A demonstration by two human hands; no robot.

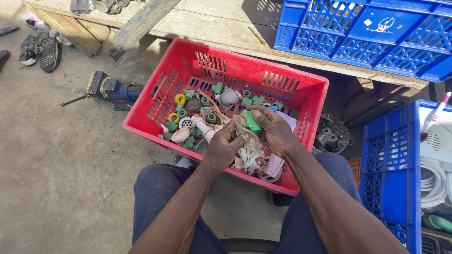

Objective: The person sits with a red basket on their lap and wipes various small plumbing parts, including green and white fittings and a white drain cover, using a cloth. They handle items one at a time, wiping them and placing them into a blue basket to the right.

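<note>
A red plastic crate (pixel 226 63) stands on the ground in front of my knees, holding several green pipe fittings (pixel 205 100), yellow tape rolls (pixel 180 99), white fittings and a dirty rag (pixel 248 151). My left hand (pixel 225 148) is closed over the near side of the crate, its fingers gripping the rag and a white fitting beside it. My right hand (pixel 274 130) is curled around a green fitting (pixel 253 124) just above the rag. Both hands sit close together over the crate's right half.
A blue crate (pixel 367 35) rests on a wooden bench (pixel 212 21) behind. Another blue crate (pixel 393 174) with white hose coils is at my right. A blue vise (pixel 110 88) lies left of the red crate, shoes (pixel 42 49) farther left. A dark metal part (pixel 332 134) lies beside the crate.
</note>
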